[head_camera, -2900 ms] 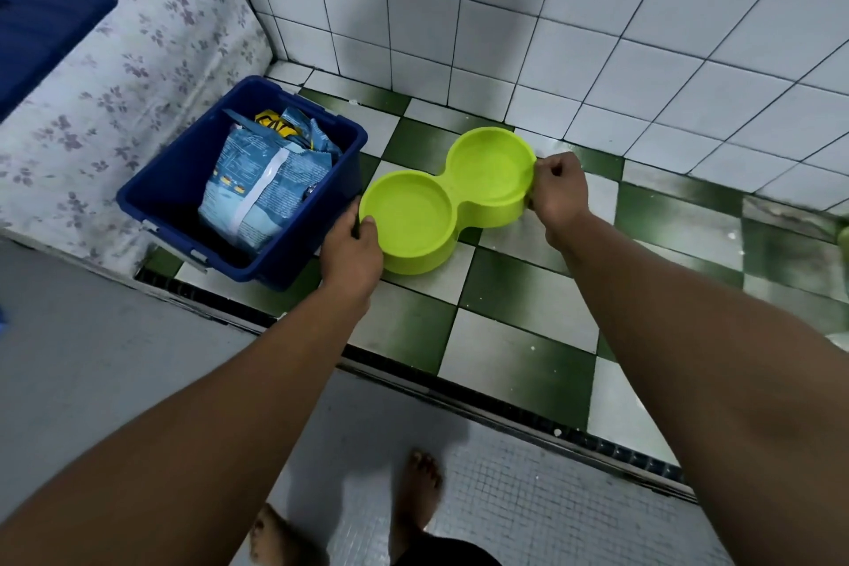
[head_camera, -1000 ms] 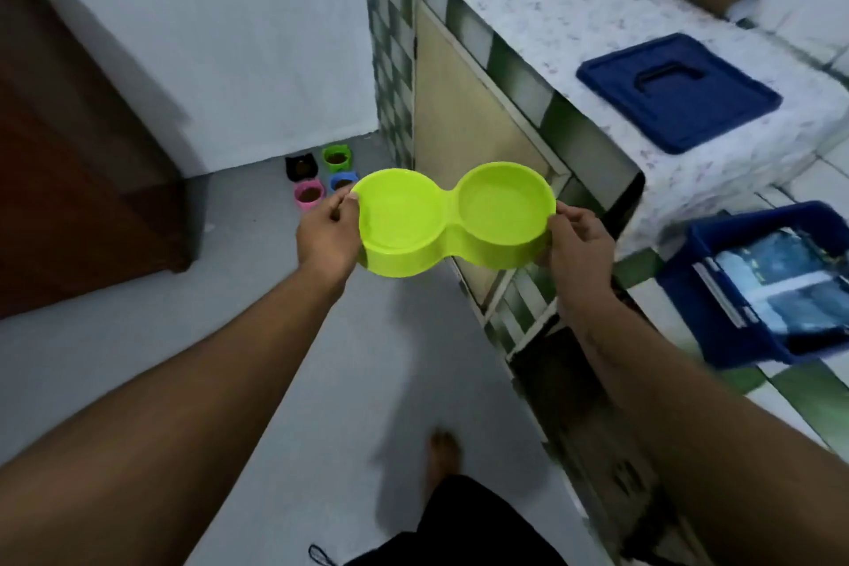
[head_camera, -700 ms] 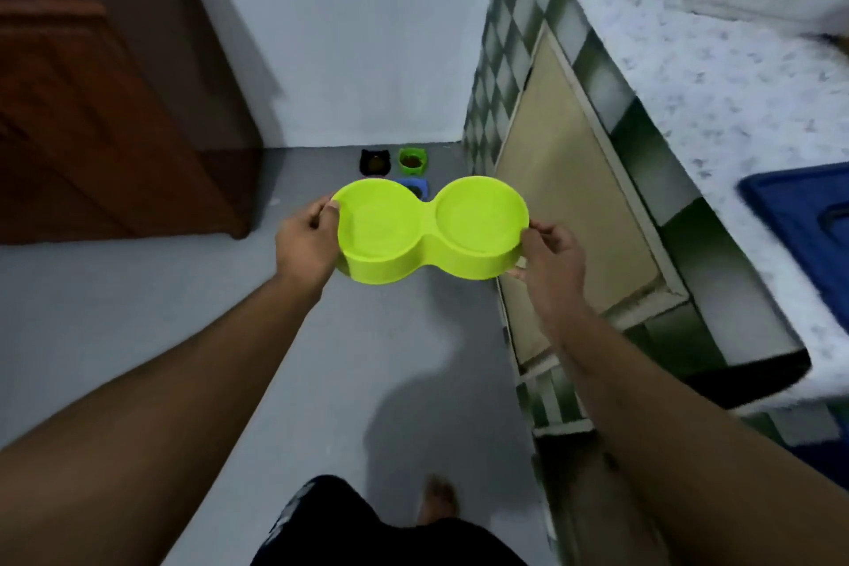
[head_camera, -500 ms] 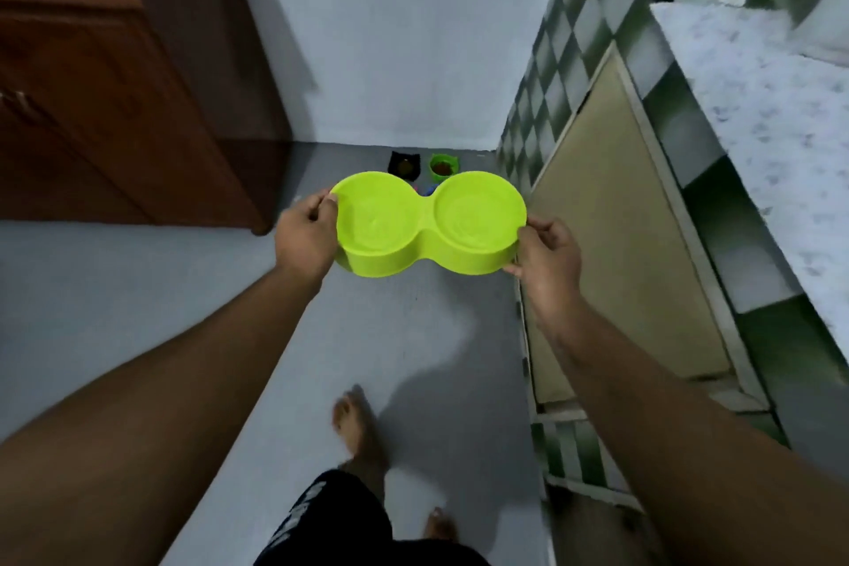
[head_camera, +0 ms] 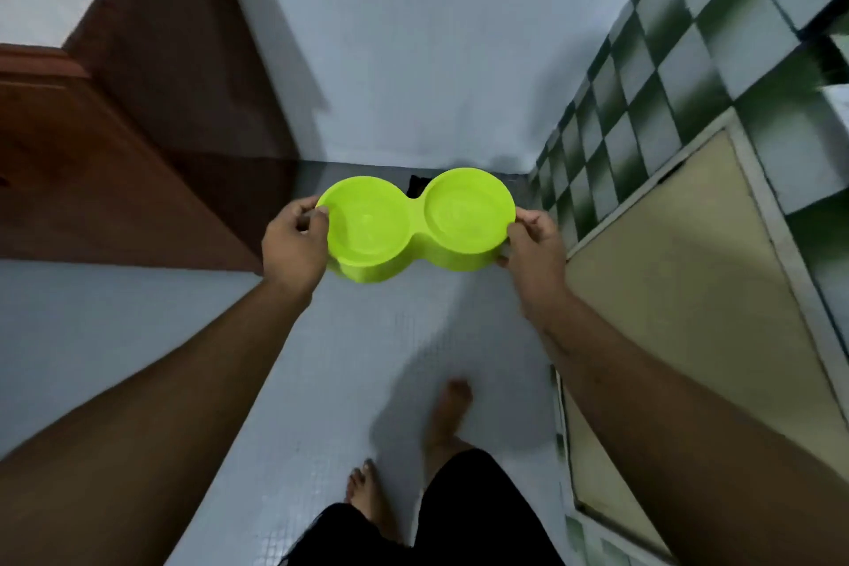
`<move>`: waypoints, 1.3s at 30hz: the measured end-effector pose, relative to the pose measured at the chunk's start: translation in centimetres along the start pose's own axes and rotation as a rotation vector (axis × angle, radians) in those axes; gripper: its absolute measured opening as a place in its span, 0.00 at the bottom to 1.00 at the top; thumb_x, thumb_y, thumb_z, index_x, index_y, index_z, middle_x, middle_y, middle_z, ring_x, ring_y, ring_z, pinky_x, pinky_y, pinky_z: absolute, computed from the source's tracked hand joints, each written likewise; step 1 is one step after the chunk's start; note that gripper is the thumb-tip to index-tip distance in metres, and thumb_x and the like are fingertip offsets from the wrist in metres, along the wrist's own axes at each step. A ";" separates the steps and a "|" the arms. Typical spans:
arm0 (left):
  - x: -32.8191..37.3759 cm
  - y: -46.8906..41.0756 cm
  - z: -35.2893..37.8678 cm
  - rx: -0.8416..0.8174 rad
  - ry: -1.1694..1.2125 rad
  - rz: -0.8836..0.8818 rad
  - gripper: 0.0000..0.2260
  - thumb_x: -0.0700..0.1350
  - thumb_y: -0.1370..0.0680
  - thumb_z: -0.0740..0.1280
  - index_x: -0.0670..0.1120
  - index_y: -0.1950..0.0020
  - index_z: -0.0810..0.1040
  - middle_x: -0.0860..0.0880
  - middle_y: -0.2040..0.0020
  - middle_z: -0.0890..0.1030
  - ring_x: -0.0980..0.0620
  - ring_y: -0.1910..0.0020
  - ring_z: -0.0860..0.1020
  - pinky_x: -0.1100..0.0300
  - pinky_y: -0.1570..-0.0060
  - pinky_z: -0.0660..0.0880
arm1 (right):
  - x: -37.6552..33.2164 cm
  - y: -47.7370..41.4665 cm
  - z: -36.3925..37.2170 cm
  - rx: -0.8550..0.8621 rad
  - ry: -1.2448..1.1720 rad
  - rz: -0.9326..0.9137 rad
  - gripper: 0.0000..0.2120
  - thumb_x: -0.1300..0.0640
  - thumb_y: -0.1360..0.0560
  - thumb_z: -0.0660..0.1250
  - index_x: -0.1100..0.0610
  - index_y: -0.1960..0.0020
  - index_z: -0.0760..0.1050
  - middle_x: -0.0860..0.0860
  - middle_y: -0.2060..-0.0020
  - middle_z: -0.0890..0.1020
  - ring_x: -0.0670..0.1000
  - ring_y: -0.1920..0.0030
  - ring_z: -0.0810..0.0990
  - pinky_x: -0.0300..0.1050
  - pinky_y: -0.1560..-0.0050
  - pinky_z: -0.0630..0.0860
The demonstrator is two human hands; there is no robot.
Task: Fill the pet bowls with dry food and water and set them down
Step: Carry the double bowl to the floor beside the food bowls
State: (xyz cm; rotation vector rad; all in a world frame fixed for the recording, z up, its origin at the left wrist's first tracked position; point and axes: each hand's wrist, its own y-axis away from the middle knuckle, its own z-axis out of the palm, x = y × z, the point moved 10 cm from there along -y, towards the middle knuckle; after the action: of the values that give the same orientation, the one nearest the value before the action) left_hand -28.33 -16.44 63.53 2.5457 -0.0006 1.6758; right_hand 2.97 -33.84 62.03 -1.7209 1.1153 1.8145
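I hold a lime-green double pet bowl (head_camera: 416, 223) level in front of me, above the grey floor. Both of its round wells look empty. My left hand (head_camera: 294, 244) grips the left rim, thumb over the edge. My right hand (head_camera: 533, 244) grips the right rim the same way. A small black bowl (head_camera: 415, 185) on the floor peeks out just behind the green bowl; the other small bowls there are hidden by it.
A dark wooden cabinet (head_camera: 115, 142) stands on the left. On the right is a green-and-white checkered tiled counter (head_camera: 643, 97) with a beige door (head_camera: 680, 290). A white wall (head_camera: 413, 37) closes the passage ahead. My bare feet (head_camera: 448, 418) are on the grey floor (head_camera: 390, 358).
I lifted the bowl from the tiled ledge beside the blue food bin, turned left and walked down the passage. The small floor bowls have slipped behind the green bowl.
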 end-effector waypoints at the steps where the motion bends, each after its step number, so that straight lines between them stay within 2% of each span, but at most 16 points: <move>1: -0.3 -1.4 0.6 0.005 -0.001 -0.014 0.11 0.45 0.17 0.66 0.44 0.38 0.82 0.46 0.50 0.84 0.50 0.52 0.82 0.53 0.46 0.79 | -0.1 -2.0 1.2 -0.017 0.003 0.002 0.08 0.56 0.29 0.64 0.44 0.57 0.79 0.48 0.55 0.84 0.53 0.52 0.81 0.68 0.48 0.79; 5: -2.4 -7.2 2.9 0.063 0.002 -0.071 0.11 0.47 0.18 0.66 0.46 0.38 0.83 0.48 0.48 0.85 0.48 0.48 0.83 0.47 0.44 0.81 | 0.6 -10.3 6.1 -0.071 0.028 0.012 0.10 0.64 0.24 0.63 0.50 0.55 0.78 0.49 0.57 0.83 0.51 0.55 0.80 0.65 0.48 0.80; 8: -5.5 -11.3 4.9 0.113 0.037 -0.146 0.11 0.50 0.20 0.67 0.50 0.40 0.83 0.46 0.50 0.85 0.48 0.53 0.82 0.41 0.48 0.81 | 1.7 -16.1 9.6 -0.102 0.114 -0.002 0.09 0.65 0.24 0.61 0.53 0.53 0.77 0.51 0.56 0.82 0.52 0.54 0.79 0.63 0.47 0.80; 11: -9.4 -15.1 7.0 0.150 0.076 -0.213 0.11 0.56 0.24 0.68 0.54 0.46 0.83 0.46 0.52 0.85 0.43 0.52 0.84 0.36 0.49 0.82 | 3.9 -21.7 13.0 -0.144 0.154 -0.009 0.12 0.66 0.25 0.61 0.50 0.56 0.75 0.52 0.57 0.82 0.53 0.54 0.79 0.62 0.48 0.80; 15: -15.0 -18.8 10.4 0.156 0.103 -0.351 0.07 0.55 0.25 0.69 0.56 0.50 0.80 0.51 0.55 0.83 0.41 0.50 0.84 0.35 0.50 0.82 | 7.2 -28.9 17.4 -0.178 0.220 -0.014 0.10 0.66 0.25 0.61 0.52 0.55 0.75 0.52 0.57 0.81 0.53 0.55 0.79 0.52 0.57 0.79; 18: -18.7 -21.3 12.8 0.140 0.141 -0.417 0.06 0.53 0.26 0.69 0.56 0.50 0.79 0.51 0.55 0.83 0.43 0.52 0.84 0.35 0.51 0.83 | 10.1 -33.9 21.0 -0.203 0.282 -0.030 0.13 0.67 0.25 0.60 0.50 0.58 0.73 0.53 0.58 0.81 0.54 0.56 0.78 0.52 0.56 0.75; 20: -20.9 -23.0 14.6 0.134 0.171 -0.455 0.05 0.48 0.22 0.70 0.52 0.47 0.77 0.52 0.56 0.81 0.46 0.55 0.82 0.37 0.52 0.83 | 12.5 -37.2 23.5 -0.219 0.279 -0.033 0.13 0.68 0.26 0.60 0.51 0.58 0.74 0.54 0.57 0.81 0.54 0.55 0.78 0.52 0.55 0.76; 22: -23.9 -24.9 16.7 0.128 0.188 -0.501 0.06 0.41 0.19 0.67 0.49 0.44 0.75 0.51 0.54 0.78 0.43 0.51 0.80 0.42 0.54 0.83 | 14.8 -40.3 25.7 -0.224 0.283 -0.047 0.10 0.67 0.27 0.62 0.53 0.57 0.75 0.54 0.57 0.82 0.53 0.55 0.79 0.53 0.52 0.78; 25: -29.4 -27.5 20.0 0.091 0.193 -0.564 0.09 0.40 0.18 0.66 0.51 0.40 0.72 0.48 0.49 0.77 0.38 0.44 0.80 0.44 0.56 0.83 | 18.8 -44.8 29.6 -0.275 0.298 -0.093 0.07 0.61 0.31 0.63 0.54 0.56 0.77 0.52 0.59 0.83 0.51 0.57 0.80 0.51 0.53 0.79; 28: -35.1 -30.2 23.0 0.035 0.209 -0.574 0.15 0.40 0.17 0.66 0.52 0.32 0.71 0.50 0.51 0.77 0.37 0.42 0.80 0.43 0.55 0.83 | 24.2 -49.6 33.2 -0.313 0.305 -0.122 0.08 0.57 0.33 0.64 0.48 0.61 0.82 0.47 0.60 0.85 0.50 0.54 0.84 0.53 0.48 0.82; 30: -39.1 -31.9 25.1 -0.007 0.226 -0.583 0.19 0.40 0.17 0.66 0.52 0.27 0.70 0.49 0.50 0.77 0.36 0.41 0.80 0.43 0.55 0.83 | 27.7 -52.2 35.5 -0.353 0.349 -0.163 0.15 0.58 0.30 0.65 0.38 0.61 0.84 0.46 0.57 0.87 0.49 0.51 0.85 0.56 0.45 0.81; 32: -42.6 -33.4 27.1 -0.025 0.237 -0.592 0.19 0.40 0.17 0.67 0.54 0.28 0.70 0.48 0.49 0.77 0.36 0.41 0.80 0.43 0.54 0.83 | 30.6 -54.3 37.6 -0.391 0.370 -0.198 0.17 0.60 0.29 0.64 0.38 0.60 0.84 0.46 0.55 0.87 0.48 0.50 0.85 0.56 0.44 0.81; 35: -47.1 -34.9 30.0 -0.043 0.247 -0.615 0.18 0.39 0.18 0.68 0.55 0.34 0.70 0.43 0.44 0.78 0.36 0.41 0.80 0.43 0.53 0.84 | 34.9 -57.1 39.9 -0.395 0.350 -0.185 0.14 0.62 0.27 0.64 0.46 0.57 0.84 0.48 0.54 0.87 0.48 0.50 0.85 0.52 0.44 0.81; 39: -51.1 -37.4 32.7 -0.052 0.251 -0.587 0.19 0.39 0.21 0.72 0.54 0.36 0.69 0.38 0.34 0.74 0.36 0.42 0.81 0.53 0.62 0.84 | 39.6 -60.4 42.3 -0.386 0.390 -0.212 0.17 0.65 0.26 0.62 0.46 0.54 0.83 0.49 0.53 0.86 0.49 0.48 0.84 0.51 0.43 0.81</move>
State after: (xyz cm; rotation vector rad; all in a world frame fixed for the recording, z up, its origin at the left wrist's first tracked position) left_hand -16.67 15.56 0.93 1.9953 0.6418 1.6849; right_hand 14.90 25.66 4.35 -2.3950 0.7016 1.6831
